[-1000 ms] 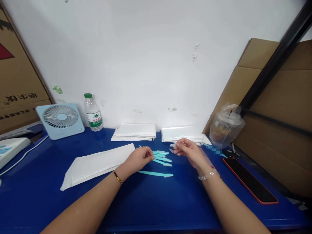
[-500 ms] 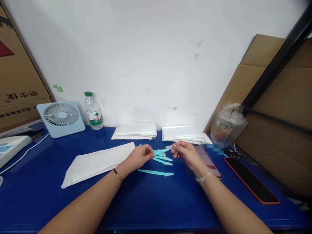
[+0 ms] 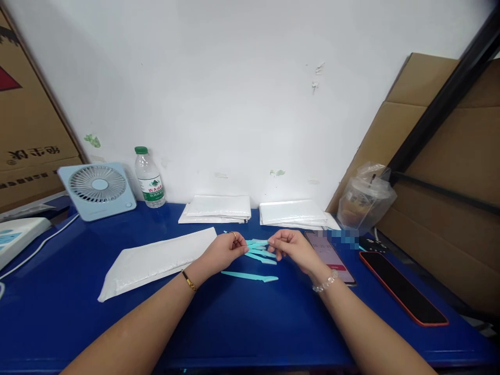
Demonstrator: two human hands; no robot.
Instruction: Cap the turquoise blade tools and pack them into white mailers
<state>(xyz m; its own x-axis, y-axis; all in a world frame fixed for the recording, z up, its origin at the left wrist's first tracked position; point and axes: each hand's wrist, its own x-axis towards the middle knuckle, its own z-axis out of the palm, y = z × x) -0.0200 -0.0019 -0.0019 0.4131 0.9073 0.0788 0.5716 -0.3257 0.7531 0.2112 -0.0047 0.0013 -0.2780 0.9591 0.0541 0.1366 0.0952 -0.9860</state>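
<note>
My left hand (image 3: pixel 226 247) pinches a turquoise eyebrow razor (image 3: pixel 253 242) between thumb and fingers, its blade end pointing right. My right hand (image 3: pixel 291 247) is closed with its fingertips at that blade end. A small clear blade cover was in these fingertips earlier; they now mostly hide it. Under and in front of the hands, several more turquoise eyebrow razors (image 3: pixel 262 258) lie fanned on the blue table. Nearer to me, a single eyebrow razor (image 3: pixel 250 276) lies apart from them. A white padded envelope (image 3: pixel 156 260) rests left of my left hand.
Two stacks of white padded envelopes (image 3: pixel 219 207) stand against the wall. To the right lie a lit phone (image 3: pixel 326 255), a red-edged dark phone (image 3: pixel 404 289) and a bagged drink cup (image 3: pixel 365 200). A blue fan (image 3: pixel 97 190) and a water bottle (image 3: pixel 150 179) stand back left.
My right hand has moved a little left, bringing its fingertips from a small gap away to the razor's blade end. My left hand has stayed in place.
</note>
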